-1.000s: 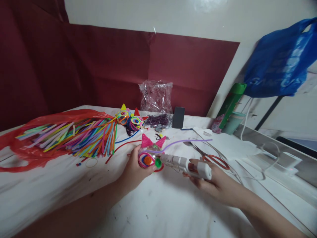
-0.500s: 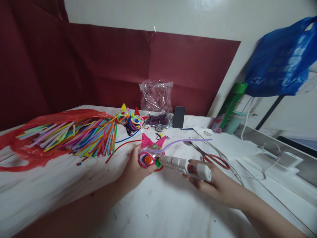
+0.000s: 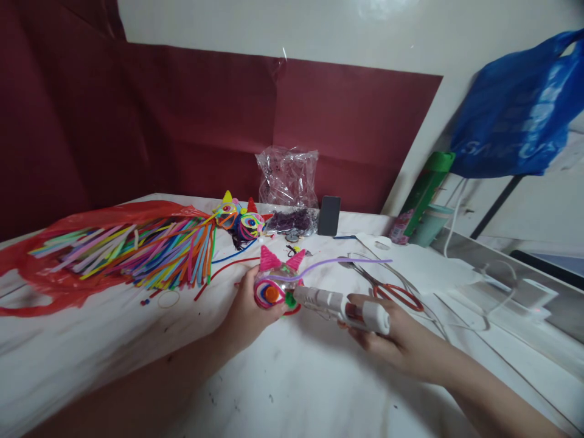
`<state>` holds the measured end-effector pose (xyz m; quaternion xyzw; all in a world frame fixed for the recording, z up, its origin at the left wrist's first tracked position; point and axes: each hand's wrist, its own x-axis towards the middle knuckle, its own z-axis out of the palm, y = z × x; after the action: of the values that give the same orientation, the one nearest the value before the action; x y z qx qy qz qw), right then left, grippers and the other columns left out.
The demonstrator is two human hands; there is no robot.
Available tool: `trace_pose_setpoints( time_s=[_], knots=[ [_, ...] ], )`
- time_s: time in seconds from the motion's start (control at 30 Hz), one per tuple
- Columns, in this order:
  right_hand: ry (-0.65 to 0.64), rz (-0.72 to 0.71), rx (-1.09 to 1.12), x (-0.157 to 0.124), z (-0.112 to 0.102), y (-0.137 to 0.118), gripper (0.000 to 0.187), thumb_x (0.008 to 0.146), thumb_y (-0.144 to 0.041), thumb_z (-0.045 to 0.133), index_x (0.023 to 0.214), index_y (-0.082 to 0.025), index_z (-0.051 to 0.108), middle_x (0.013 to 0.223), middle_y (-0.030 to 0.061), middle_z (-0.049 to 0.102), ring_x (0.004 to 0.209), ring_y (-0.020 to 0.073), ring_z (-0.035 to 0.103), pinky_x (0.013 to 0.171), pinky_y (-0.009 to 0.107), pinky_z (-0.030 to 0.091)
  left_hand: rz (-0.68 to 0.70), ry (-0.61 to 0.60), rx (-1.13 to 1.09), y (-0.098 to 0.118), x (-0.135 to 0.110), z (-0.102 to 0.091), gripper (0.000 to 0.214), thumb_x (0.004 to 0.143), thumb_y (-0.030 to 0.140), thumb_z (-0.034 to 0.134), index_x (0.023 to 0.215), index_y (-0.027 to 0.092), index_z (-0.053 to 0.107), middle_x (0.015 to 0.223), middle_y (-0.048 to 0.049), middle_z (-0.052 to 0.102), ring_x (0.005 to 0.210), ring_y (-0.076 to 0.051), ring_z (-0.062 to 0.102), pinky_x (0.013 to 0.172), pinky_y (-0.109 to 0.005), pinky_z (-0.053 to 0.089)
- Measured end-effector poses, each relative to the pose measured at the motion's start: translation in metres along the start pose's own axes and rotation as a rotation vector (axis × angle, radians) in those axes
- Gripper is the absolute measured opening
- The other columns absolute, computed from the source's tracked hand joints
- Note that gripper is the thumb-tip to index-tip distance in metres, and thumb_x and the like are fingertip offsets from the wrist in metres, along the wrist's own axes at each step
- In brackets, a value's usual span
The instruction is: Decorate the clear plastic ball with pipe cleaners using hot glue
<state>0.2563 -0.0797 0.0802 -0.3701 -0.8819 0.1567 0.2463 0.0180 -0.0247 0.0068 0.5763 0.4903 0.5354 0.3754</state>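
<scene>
My left hand point(image 3: 246, 313) is closed around a small round craft figure point(image 3: 274, 286) with pink pointed ears, coiled coloured eyes and a purple pipe cleaner trailing right. My right hand point(image 3: 392, 340) grips a white glue gun point(image 3: 340, 304), its nozzle touching the figure's green part on the right side. Both hands hover just above the white table point(image 3: 292, 389).
A red plastic bag with many coloured pipe cleaners point(image 3: 132, 246) lies at left. Two finished figures point(image 3: 239, 219), a clear bag point(image 3: 287, 176), a dark phone point(image 3: 329, 215), red-handled scissors point(image 3: 387, 289), a green bottle point(image 3: 422, 198) and a blue bag point(image 3: 515, 109) surround the work spot.
The glue gun's nozzle has moved slightly left into the figure's green part. The hands otherwise stay in place.
</scene>
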Motion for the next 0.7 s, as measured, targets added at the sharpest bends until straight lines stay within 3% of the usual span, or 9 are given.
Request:
trace_pose_setpoints(
  time_s=[0.7],
  knots=[
    [-0.001,0.025,-0.020,-0.0002,-0.0017,0.0015,0.010,0.080,-0.015,0.045,0.073,-0.020,0.050,0.069,0.0004,0.055,0.060,0.0130,0.049,0.054,0.023,0.041,0.004,0.022,-0.005,0.0008,-0.0011,-0.0007,0.076,0.054,0.020,0.079,0.122,0.022,0.046,0.117,-0.0085,0.061,0.106,-0.027,0.059,0.093,-0.042,0.046]
  ],
)
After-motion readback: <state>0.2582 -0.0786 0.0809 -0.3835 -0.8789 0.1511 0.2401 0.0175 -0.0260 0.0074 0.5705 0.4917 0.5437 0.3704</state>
